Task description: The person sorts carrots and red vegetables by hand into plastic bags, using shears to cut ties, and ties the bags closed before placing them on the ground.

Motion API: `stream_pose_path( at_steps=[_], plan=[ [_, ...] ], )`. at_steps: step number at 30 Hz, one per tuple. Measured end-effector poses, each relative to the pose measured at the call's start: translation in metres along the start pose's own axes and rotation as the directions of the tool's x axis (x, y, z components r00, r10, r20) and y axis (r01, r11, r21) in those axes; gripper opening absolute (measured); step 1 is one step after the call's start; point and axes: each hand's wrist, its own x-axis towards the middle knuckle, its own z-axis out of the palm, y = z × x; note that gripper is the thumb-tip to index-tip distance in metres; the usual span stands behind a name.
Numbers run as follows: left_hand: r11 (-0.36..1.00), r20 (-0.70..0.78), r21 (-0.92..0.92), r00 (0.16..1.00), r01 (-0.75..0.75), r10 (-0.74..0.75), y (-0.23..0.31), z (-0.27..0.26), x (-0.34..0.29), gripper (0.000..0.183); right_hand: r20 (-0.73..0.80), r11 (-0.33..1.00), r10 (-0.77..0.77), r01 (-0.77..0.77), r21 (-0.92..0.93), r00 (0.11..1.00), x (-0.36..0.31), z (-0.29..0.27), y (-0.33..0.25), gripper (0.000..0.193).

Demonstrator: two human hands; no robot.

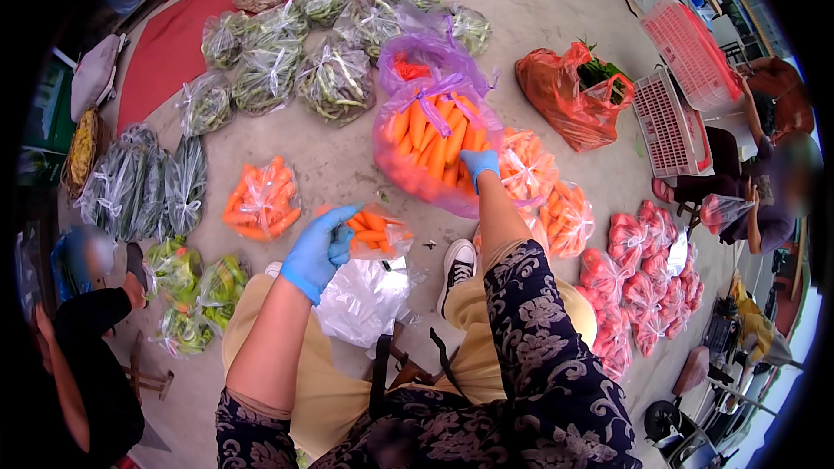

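My left hand (318, 252), in a blue glove, grips the edge of a clear plastic bag of carrots (373, 231) above the ground between my feet. My right hand (480, 165), gloved in blue too, reaches into a big purple plastic bag (401, 181) and touches the carrots (439, 141) in it; its fingertips are hidden among them. Just right of that bag lie filled clear bags of carrots (566, 217). Another bagged bunch of carrots (261, 200) rests to the left. A stack of clear plastic bags (365, 295) lies below my left hand.
Bagged green vegetables (339, 82) cover the ground ahead, partly over a red mat (169, 61). At right are an orange bag with greens (569, 95), pink crates (686, 48) and bags of red produce (643, 278). A person (87, 365) sits left, another (777, 182) right.
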Motion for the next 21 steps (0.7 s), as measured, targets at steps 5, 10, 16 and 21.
stream_pose_path(
  at_steps=[5,10,16,21],
  plan=[
    [0.999,0.073,0.027,0.997,-0.033,0.031,-0.002,0.010,-0.001,0.028,-0.238,0.838,-0.364,0.428,0.338,0.901,-0.033,0.025,0.006,0.064],
    [1.000,0.045,0.012,0.999,-0.019,0.019,-0.005,0.006,0.000,0.032,-0.261,0.963,-0.252,0.267,0.025,0.932,-0.078,0.034,-0.040,0.054],
    [1.000,0.056,0.029,0.998,-0.012,0.010,-0.006,0.003,0.001,0.034,-0.245,0.992,-0.121,0.123,-0.008,0.962,-0.077,0.037,-0.046,0.046],
    [0.999,0.129,0.004,0.991,0.040,-0.040,-0.017,0.014,-0.002,0.037,-0.543,0.828,-0.307,0.501,0.253,0.782,-0.083,0.020,-0.005,0.050]
  ],
)
